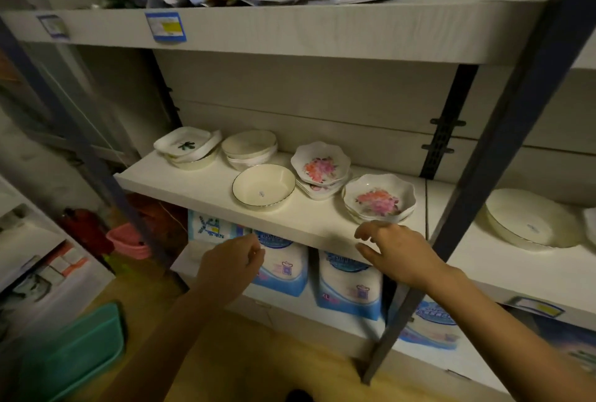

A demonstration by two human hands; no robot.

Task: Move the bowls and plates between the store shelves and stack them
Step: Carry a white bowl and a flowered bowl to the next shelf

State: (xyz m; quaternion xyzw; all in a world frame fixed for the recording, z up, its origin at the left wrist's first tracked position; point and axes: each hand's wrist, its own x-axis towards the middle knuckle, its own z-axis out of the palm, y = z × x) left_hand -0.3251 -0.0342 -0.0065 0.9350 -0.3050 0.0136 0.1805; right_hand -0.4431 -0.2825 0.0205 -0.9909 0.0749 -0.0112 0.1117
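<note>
A cream bowl [263,187] with a thin dark rim sits alone near the front edge of the white middle shelf [193,184], and everything else is placed from it. Neither hand holds anything: the left hand [230,261] hangs below and in front of the bowl, fingers loosely curled in toward the palm, touching nothing; the right hand [395,248] hovers to the bowl's right at the shelf's front edge, fingers spread and bent, empty, just short of the nearer flowered stack. Four stacks surround the bowl: behind it a stack of plain cream bowls [250,147], behind and to its left a stack topped by a square dish with a green motif [185,143], and to its right two stacks of scalloped pink-flowered dishes [321,164] [380,198]. Farther right, past the dark upright post [503,131], lies one large cream plate [529,218]. Below the bowl stand blue-and-white packages [350,285].
</note>
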